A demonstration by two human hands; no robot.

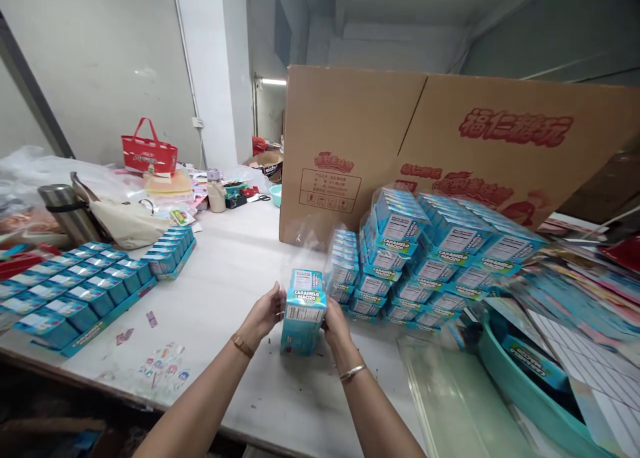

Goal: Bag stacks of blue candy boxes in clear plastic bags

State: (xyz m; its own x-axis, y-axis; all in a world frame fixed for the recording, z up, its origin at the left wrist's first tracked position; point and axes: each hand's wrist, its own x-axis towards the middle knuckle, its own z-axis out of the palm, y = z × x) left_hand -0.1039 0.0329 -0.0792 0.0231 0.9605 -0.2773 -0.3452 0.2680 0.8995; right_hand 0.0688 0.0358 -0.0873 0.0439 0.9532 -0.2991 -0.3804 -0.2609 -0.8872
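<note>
The blue box is at the near middle of the table, toward 8 o'clock from the stacked boxes. The left hand at its 9 o'clock side and the right hand at 3 o'clock are half-curled, holding it between them; some fingertips are hidden. Clear film rises toward 12 o'clock. Advised: even, light pressure, keeping film unsnagged and corners square. The printed lip faces 6 o'clock, lettering upright; the visible long axis runs 12 to 6, true depth uncertain.
</note>
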